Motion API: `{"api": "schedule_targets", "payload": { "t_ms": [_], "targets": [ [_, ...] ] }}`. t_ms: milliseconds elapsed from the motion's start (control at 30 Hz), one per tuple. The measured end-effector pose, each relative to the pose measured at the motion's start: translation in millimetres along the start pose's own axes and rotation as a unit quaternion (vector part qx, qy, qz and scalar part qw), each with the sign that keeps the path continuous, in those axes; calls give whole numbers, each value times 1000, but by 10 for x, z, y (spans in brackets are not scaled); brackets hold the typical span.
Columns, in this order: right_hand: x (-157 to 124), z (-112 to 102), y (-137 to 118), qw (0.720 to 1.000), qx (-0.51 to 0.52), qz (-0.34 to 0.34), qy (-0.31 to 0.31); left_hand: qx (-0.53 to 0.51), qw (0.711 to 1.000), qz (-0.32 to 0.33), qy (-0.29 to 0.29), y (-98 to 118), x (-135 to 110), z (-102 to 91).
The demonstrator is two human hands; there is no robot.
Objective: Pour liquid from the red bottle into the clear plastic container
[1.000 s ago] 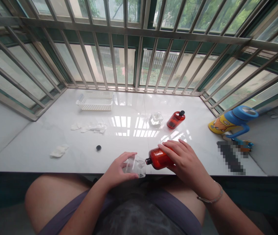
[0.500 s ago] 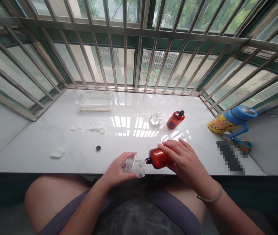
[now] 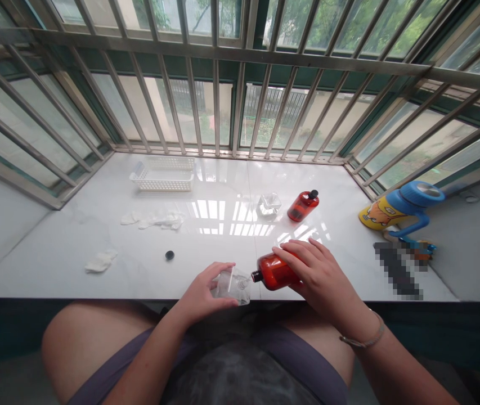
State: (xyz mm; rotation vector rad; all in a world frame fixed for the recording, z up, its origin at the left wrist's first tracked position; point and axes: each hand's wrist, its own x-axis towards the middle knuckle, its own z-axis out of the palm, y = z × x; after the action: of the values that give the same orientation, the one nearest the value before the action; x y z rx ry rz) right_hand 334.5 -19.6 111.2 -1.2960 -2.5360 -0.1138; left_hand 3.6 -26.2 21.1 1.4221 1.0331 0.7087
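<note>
My left hand (image 3: 200, 289) grips a small clear square bottle (image 3: 235, 286) on its side, just above the near edge of the white marble sill (image 3: 66, 247). My right hand (image 3: 319, 270) wraps around an amber bottle (image 3: 276, 271), which lies tilted with its black-threaded neck (image 3: 257, 276) pointing left at the clear bottle's mouth. The two bottles are very close, but I cannot tell whether they touch. A small black cap (image 3: 169, 255) sits on the sill to the left of my hands.
A second amber bottle (image 3: 303, 206) and a clear square bottle (image 3: 269, 205) stand farther back. A white plastic basket (image 3: 162, 174), cotton pads (image 3: 153, 220), a tissue (image 3: 101, 261), a blue-and-yellow cup (image 3: 400, 208) and a pixelated object (image 3: 396, 271) share the sill. Metal window bars run behind.
</note>
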Motion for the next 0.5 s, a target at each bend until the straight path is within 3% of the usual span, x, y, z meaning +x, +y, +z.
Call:
{"api": "schedule_targets", "payload": {
  "t_ms": [500],
  "targets": [
    [18,-27,-13,1000,-10,-3,1,-2,1000,7,10,-30,0,32]
  ]
}}
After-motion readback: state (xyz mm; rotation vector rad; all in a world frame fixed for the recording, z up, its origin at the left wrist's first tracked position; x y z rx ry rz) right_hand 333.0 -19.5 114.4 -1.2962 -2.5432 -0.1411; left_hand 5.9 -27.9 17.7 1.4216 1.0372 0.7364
